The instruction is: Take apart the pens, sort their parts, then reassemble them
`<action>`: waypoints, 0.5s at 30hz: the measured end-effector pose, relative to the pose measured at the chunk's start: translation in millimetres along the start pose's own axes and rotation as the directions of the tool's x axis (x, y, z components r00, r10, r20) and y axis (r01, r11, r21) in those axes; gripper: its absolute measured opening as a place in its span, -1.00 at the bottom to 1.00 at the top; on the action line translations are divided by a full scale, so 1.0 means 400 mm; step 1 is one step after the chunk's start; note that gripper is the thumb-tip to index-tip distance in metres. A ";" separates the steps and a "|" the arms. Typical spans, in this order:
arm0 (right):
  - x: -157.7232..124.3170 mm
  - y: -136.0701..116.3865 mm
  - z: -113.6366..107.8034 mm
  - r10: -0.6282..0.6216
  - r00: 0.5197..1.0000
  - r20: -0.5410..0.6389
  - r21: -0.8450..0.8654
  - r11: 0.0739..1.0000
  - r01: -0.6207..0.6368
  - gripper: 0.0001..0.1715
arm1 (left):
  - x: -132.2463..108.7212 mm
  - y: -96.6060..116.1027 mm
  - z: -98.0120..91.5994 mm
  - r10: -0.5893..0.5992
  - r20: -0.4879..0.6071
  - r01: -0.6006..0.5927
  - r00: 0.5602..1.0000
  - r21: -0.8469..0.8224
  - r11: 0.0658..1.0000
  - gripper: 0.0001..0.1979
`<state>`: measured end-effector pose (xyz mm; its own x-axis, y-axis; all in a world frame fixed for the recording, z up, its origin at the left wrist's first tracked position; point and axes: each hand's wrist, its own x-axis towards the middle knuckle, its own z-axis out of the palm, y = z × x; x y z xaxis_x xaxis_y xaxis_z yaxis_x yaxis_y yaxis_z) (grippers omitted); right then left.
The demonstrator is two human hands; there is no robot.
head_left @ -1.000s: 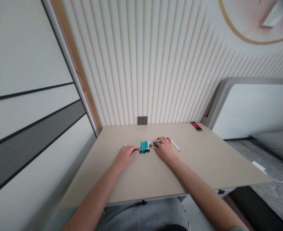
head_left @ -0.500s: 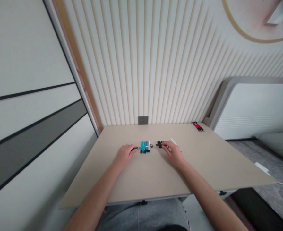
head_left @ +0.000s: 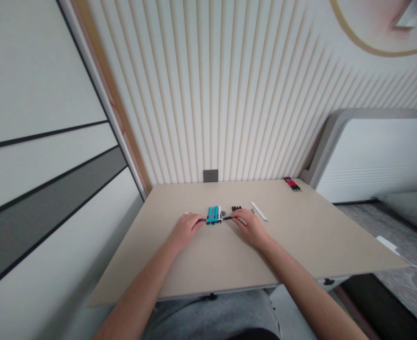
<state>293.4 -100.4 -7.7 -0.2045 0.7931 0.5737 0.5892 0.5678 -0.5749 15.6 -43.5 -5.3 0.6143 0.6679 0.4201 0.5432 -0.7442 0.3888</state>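
Note:
Several cyan plastic bars with black ends [head_left: 213, 215] lie side by side on the beige table [head_left: 300, 236], with a white bar at their right side. A thin black rod [head_left: 228, 218] runs across them. My left hand [head_left: 186, 230] pinches its left end, and my right hand [head_left: 251, 228] pinches its right end. I cannot tell whether the rod is one piece, as the bars hide its middle. Small black parts [head_left: 236, 208] and tiny screws [head_left: 223, 214] lie just above the rod, and a white strip [head_left: 258, 211] lies beyond my right hand.
A bundle of red-and-black sticks [head_left: 292, 184] lies at the table's far right corner. A ribbed wall [head_left: 212, 94] with a wall socket [head_left: 210, 175] borders the far edge. A white panelled cabinet [head_left: 371, 160] stands to the right, and a tall panelled wall [head_left: 45, 141] stands left.
My right hand has moved left and down, away from the small black parts, and now pinches the black rod beside the cyan bars. My left hand stays nearly still.

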 end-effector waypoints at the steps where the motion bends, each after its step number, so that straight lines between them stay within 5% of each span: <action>1: 0.000 -0.005 0.004 -0.007 1.000 0.011 0.022 1.000 0.007 -0.78 | 0.001 0.003 0.002 0.016 0.005 -0.016 1.000 -0.002 1.000 -0.81; 15: -0.013 -0.020 0.040 0.288 0.957 0.035 0.204 0.935 -0.289 -0.69 | 0.004 0.027 0.007 0.069 -0.055 -0.071 0.996 -0.042 0.997 -0.79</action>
<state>277.2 -105.5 -15.3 -0.0539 0.9302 0.3632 0.4504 0.3472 -0.8225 23.8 -50.4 -2.6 0.6176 0.6148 0.4905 0.4734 -0.7886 0.3924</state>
